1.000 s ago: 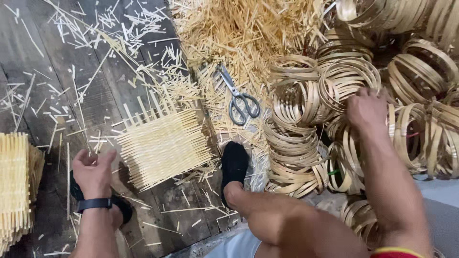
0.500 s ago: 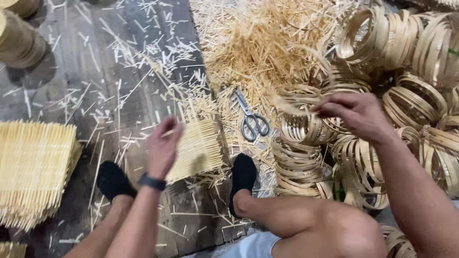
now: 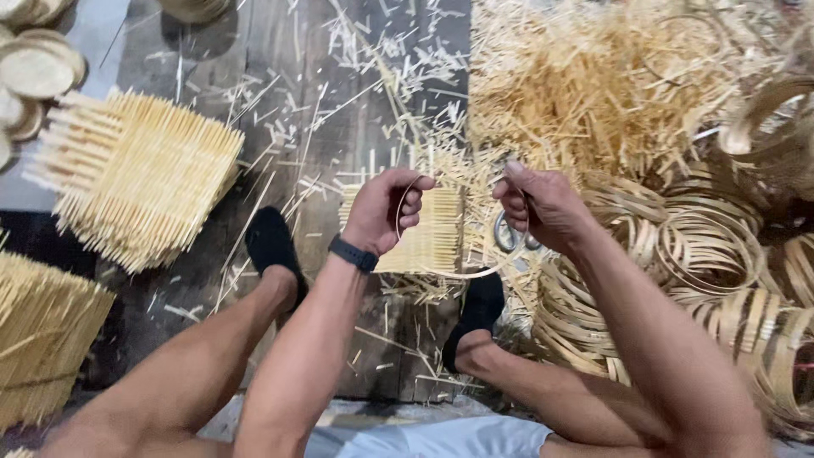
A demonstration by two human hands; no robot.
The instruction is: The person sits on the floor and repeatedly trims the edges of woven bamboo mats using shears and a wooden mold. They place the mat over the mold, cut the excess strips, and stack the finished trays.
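Both my hands hold one thin bamboo hoop (image 3: 462, 273) in front of me. My left hand (image 3: 386, 208), with a dark band at the wrist, grips its left side. My right hand (image 3: 543, 203) grips its right side. Under the hoop lies a small woven bamboo mat (image 3: 437, 233) on the dark wooden floor. Scissors (image 3: 506, 236) lie just behind my right hand, mostly hidden by it.
Stacks of woven bamboo mats (image 3: 140, 182) lie at the left, another (image 3: 42, 335) at the lower left. Many bamboo hoops (image 3: 704, 254) pile at the right. A heap of bamboo splinters (image 3: 593, 85) covers the top right. Round woven discs (image 3: 34, 72) sit top left. My feet in black socks (image 3: 271, 242) rest on the floor.
My right hand drew a hoop from the pile at the right and came to the middle. My left hand rose from the floor and took hold of the hoop's other side.
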